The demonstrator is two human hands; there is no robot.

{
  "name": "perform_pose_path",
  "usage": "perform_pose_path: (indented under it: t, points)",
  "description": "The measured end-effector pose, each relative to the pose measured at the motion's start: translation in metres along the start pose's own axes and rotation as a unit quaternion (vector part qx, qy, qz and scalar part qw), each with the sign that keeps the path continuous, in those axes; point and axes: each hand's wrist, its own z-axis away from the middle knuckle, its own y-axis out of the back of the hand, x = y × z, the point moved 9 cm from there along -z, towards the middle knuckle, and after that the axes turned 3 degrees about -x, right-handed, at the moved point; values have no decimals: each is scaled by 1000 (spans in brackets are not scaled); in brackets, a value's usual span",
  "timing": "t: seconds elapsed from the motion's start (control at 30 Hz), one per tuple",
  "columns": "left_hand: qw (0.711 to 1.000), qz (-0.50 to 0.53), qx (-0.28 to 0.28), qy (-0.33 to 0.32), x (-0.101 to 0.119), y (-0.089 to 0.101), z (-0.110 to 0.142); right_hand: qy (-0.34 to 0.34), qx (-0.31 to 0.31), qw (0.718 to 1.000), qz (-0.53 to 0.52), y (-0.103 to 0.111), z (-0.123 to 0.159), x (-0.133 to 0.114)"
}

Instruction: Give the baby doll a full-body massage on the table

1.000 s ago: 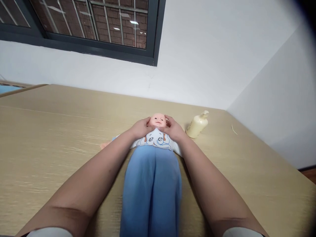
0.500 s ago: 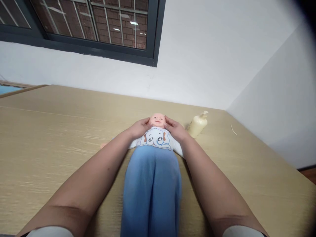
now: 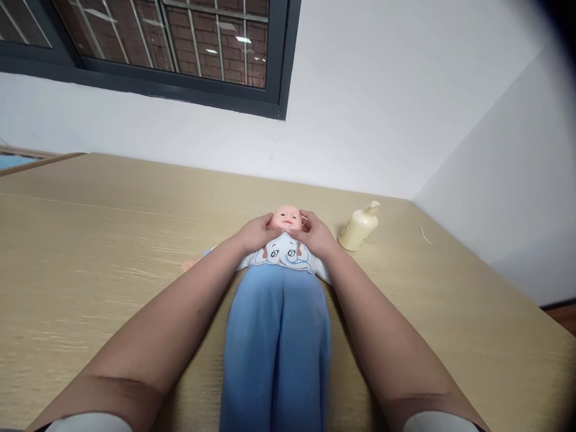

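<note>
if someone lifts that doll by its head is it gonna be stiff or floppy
The doll's head looks like smooth moulded plastic, so it would probably keep its shape and might feel slightly slippery. The blue trousers show soft folds, so the cloth would likely hang loose. How stiff the legs inside are is hidden.

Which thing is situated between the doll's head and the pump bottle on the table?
In the head view, the person's right hand lies between the doll's head and the pale yellow pump bottle, cupped at the side of the doll's head.
</note>
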Motion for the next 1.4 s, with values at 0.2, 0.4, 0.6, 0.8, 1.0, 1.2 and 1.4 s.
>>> perform_pose_path:
  t: [0.2, 0.4, 0.6, 0.8, 1.0, 1.2, 1.4]
  points:
    - [1000, 0, -3, -13, 0, 1, -1, 12, -12, 1000, -3, 1, -2, 0]
    - [998, 56, -16, -9, -5, -2, 0, 14, -41, 999, -15, 3, -3, 6]
    - [977, 212, -22, -14, -8, -8, -1, -5, -22, 999, -38, 11, -2, 4]
    - [997, 72, 3, 4, -4, -2, 2, -10, -14, 1000, -26, 2, 1, -3]
    - [1000, 7, -12, 10, 0, -1, 2, -15, -8, 1000, -7, -1, 2, -2]
    - [1000, 9, -14, -10, 2, 0, 1, 14, -40, 999, -29, -2, -2, 0]
    - [991, 132, -29, -17, -3, -5, 3, 5, -68, 996, -51, 3, -4, 10]
